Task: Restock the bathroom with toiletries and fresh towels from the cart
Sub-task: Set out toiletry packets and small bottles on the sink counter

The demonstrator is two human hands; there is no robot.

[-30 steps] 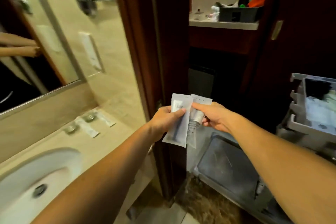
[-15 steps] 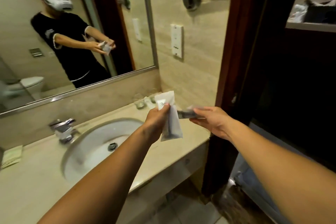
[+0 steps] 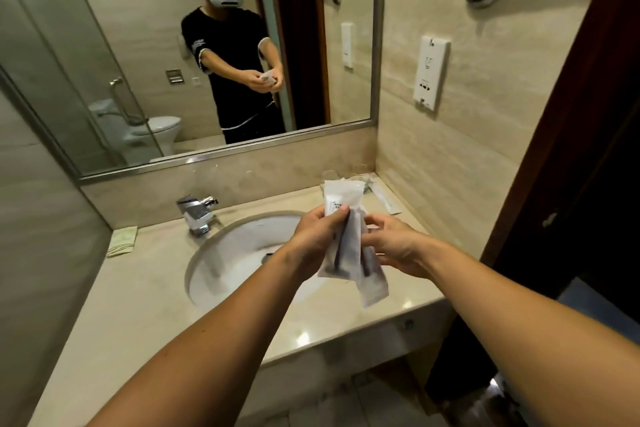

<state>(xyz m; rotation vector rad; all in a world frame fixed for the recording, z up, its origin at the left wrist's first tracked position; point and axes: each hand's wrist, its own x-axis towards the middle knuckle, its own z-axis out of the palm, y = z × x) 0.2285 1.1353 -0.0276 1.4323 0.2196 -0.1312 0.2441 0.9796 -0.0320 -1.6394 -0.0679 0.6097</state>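
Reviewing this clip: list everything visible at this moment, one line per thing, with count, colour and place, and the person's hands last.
Translucent plastic toiletry packets: at least two, whitish with dark contents, held over the basin's right rim.
White oval sink basin: one, set in the counter.
Chrome faucet: one, silver, behind the basin.
Beige stone counter: one, around the basin.
Folded pale green paper: one, on the counter's left end.
Flat white sachet: one, on the counter's far right corner.
Wall mirror: one, silver-framed, above the counter.
White wall socket plate: one, on the right wall.
Left hand: grips the front packet.
Right hand: holds the rear packet.
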